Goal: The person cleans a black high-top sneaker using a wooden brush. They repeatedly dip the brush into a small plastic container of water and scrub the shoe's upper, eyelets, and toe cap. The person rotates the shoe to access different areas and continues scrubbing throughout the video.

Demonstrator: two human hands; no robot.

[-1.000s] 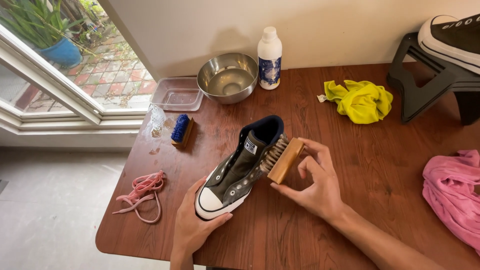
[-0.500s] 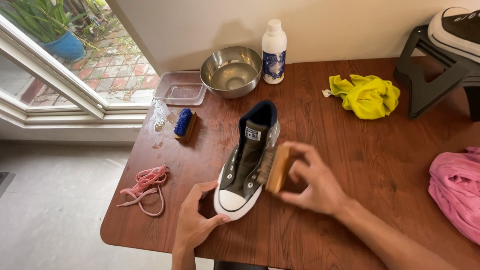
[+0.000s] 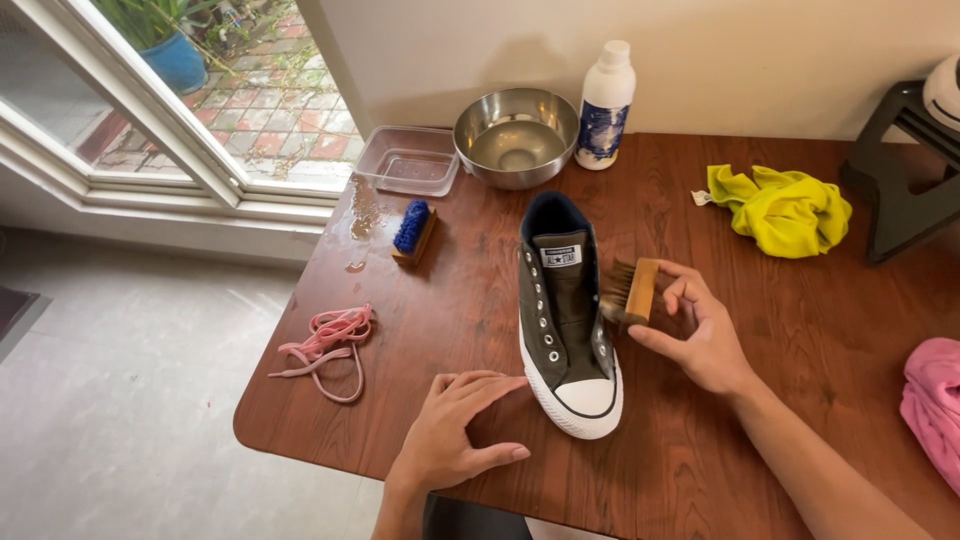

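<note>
A dark grey high-top sneaker (image 3: 563,310) with a white toe cap and no laces stands upright on the brown wooden table (image 3: 480,300), toe towards me. My right hand (image 3: 700,335) grips a wooden brush (image 3: 632,291) and holds its bristles against the sneaker's right side. My left hand (image 3: 455,430) lies flat on the table with fingers spread, fingertips just left of the toe, holding nothing.
Pink laces (image 3: 325,340) lie near the table's left edge. A blue-bristled brush (image 3: 413,230), a clear plastic tub (image 3: 408,160), a steel bowl (image 3: 515,135) and a white bottle (image 3: 604,105) sit at the back. A yellow cloth (image 3: 785,210), a black stand (image 3: 900,170) and a pink cloth (image 3: 935,400) lie right.
The sneaker has turned from tilted on its side to upright with the toe towards me. My left hand has let go of the toe and now rests on the table. The brush stays on the shoe's right side.
</note>
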